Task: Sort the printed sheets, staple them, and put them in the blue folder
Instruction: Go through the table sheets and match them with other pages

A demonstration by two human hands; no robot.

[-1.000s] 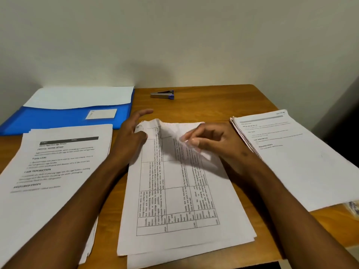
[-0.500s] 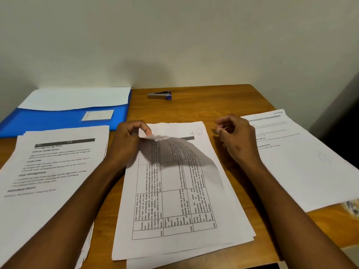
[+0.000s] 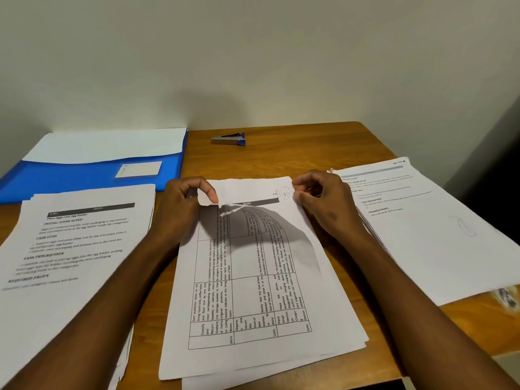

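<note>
Your left hand [image 3: 180,209] pinches the curled top corner of the white table-printed sheet [image 3: 247,280] atop the middle pile, likely to check the page beneath, while your right hand [image 3: 323,201], fingers curled, steadies that pile's far corner.

Left hand [image 3: 180,209]: now pinches the top sheet [image 3: 247,277] by its far left corner, lifted and curled off the middle stack. Right hand [image 3: 320,201]: off the sheet, moved to the stack's far right corner, fingers curled.
</note>
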